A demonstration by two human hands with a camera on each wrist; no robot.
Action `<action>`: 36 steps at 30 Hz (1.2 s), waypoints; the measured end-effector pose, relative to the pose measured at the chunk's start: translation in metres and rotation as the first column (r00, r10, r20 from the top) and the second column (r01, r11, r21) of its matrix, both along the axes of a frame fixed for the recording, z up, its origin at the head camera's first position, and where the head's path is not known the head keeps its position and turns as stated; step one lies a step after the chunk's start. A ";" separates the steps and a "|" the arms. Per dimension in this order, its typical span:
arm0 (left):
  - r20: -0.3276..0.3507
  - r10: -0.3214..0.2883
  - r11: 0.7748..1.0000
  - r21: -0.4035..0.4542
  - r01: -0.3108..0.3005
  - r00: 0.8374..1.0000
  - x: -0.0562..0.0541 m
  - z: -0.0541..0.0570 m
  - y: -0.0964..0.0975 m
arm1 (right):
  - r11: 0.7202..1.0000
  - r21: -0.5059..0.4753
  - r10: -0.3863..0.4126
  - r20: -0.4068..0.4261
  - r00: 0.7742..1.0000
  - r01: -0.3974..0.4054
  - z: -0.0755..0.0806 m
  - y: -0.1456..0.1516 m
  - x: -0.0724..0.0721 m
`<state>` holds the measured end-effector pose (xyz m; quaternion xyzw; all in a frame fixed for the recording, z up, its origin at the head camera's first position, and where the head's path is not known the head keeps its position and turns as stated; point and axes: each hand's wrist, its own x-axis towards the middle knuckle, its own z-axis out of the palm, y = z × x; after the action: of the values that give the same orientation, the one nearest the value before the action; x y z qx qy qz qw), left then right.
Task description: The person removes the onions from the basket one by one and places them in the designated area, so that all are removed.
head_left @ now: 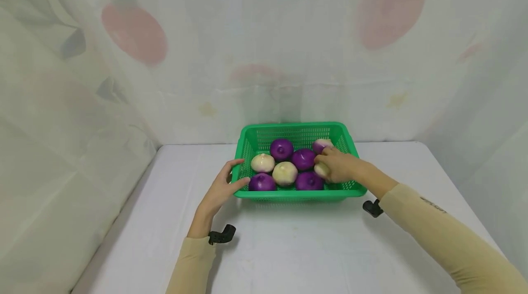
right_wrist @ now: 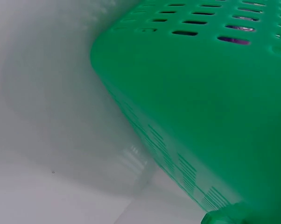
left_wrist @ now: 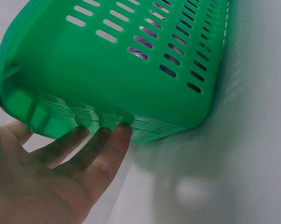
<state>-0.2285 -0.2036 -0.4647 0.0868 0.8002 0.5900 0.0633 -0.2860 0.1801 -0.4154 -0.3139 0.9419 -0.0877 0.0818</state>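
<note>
A green perforated plastic basket (head_left: 288, 194) holds several purple-and-white turnips. Some show their purple side, such as the turnip at the back (head_left: 282, 149), while others show a pale side, like the middle turnip (head_left: 284, 174). My left hand (head_left: 217, 191) grips the basket's left end, thumb over the rim near the front corner; in the left wrist view its fingers (left_wrist: 103, 163) lie along the outer wall. Reaching over the right end, my right hand (head_left: 340, 165) holds a pale turnip (head_left: 321, 170) inside the basket, partly hidden by the fingers. A purple-and-white turnip (head_left: 322, 146) lies just behind that hand.
The basket stands on a white-covered table (head_left: 288, 248), close to its back edge. A pale curtain (head_left: 288, 32) with faded fruit prints hangs behind, and more sheeting flanks both sides. In the right wrist view the basket's wall (right_wrist: 192, 93) fills much of the picture.
</note>
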 end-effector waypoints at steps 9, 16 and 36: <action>-0.002 0.013 0.999 -0.032 -0.013 1.000 0.001 0.000 -0.010 | 1.000 -0.023 0.000 0.012 1.000 0.000 -0.005 -0.012 -0.002; 0.001 0.019 1.000 -0.022 -0.019 1.000 0.004 -0.001 -0.016 | 1.000 0.020 -0.002 0.030 1.000 0.001 -0.003 -0.021 -0.003; 0.001 0.010 1.000 -0.020 -0.010 1.000 0.000 0.000 -0.013 | 0.994 -0.110 0.001 -0.015 1.000 -0.002 0.014 -0.011 0.004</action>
<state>-0.2283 -0.2166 -0.4645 0.0816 0.8065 0.5823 0.0616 -0.2822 0.1693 -0.4013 -0.3193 0.9359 -0.1369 0.0574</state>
